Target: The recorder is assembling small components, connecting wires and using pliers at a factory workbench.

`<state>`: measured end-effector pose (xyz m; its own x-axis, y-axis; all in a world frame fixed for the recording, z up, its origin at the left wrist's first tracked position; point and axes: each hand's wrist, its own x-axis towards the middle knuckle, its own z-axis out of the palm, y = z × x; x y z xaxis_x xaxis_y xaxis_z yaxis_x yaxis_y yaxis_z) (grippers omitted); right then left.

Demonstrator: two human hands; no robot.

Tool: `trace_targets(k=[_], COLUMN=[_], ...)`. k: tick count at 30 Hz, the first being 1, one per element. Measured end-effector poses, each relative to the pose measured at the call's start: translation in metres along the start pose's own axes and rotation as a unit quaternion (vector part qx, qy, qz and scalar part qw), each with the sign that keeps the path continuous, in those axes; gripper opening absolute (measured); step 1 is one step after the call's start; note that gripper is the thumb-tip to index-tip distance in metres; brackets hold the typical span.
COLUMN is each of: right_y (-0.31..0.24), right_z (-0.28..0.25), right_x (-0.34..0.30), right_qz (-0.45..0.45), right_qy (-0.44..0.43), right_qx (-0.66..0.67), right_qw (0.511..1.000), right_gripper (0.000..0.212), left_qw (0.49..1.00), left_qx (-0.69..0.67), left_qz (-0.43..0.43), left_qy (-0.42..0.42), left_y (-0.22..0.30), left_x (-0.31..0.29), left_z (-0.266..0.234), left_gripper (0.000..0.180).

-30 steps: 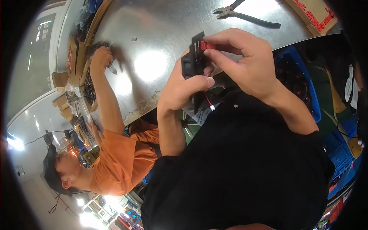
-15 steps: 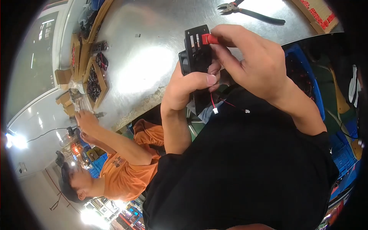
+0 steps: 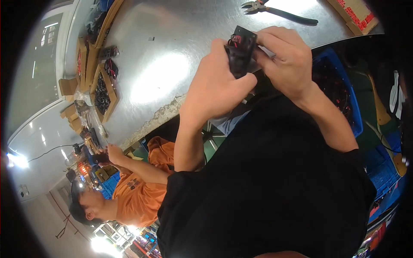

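Note:
A small black plastic housing is held up over the bench's near edge, with red wires showing inside its upper end. My left hand is closed around it from the left, the thumb across its lower part. Against the housing's right side, my right hand has its thumb and fingers bent together. Whatever sits between those fingertips is hidden. A white plug peeks out below my left thumb.
Cutting pliers with dark handles lie on the metal bench. Cardboard boxes of small black parts stand at the left, where a co-worker in orange handles a dark tool. A blue crate is at the right.
The black housing has been turned, so its wired inside faces me; the red connector at my right fingertips is hidden now. My left hand moved up. The co-worker's hands drew back, holding a dark tool.

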<state>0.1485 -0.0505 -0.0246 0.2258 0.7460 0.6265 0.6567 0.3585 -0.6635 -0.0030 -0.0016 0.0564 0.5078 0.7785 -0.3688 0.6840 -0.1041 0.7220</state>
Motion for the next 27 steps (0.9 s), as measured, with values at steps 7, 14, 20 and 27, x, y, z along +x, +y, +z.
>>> trace_targets(k=[7,14,20,27], right_y=[0.015,0.009,0.015,0.027], right_z=[0.005,-0.001,-0.041,-0.038], right_x=[-0.028,-0.041,-0.028,0.008], right_qz=[0.013,0.069,0.077,0.018], right_qy=[0.000,-0.021,-0.025,-0.279], right_qx=[-0.139,-0.191,-0.134,0.118], right_qw=[0.990,0.979,0.988,0.953], right_gripper=[0.012,0.013,0.042,0.071], left_qw=[0.975,0.945,0.923,0.928], left_qx=[0.218,0.321,0.364,0.335], left_qz=[0.002,0.061,0.119,0.159], left_qy=[-0.035,0.011,0.039,0.032], left_y=[-0.002,-0.011,-0.018,-0.026], left_x=[0.018,0.021,0.017,0.015], left_z=[0.015,0.026,0.029,0.019], left_gripper=[0.049,0.048,0.047,0.052])
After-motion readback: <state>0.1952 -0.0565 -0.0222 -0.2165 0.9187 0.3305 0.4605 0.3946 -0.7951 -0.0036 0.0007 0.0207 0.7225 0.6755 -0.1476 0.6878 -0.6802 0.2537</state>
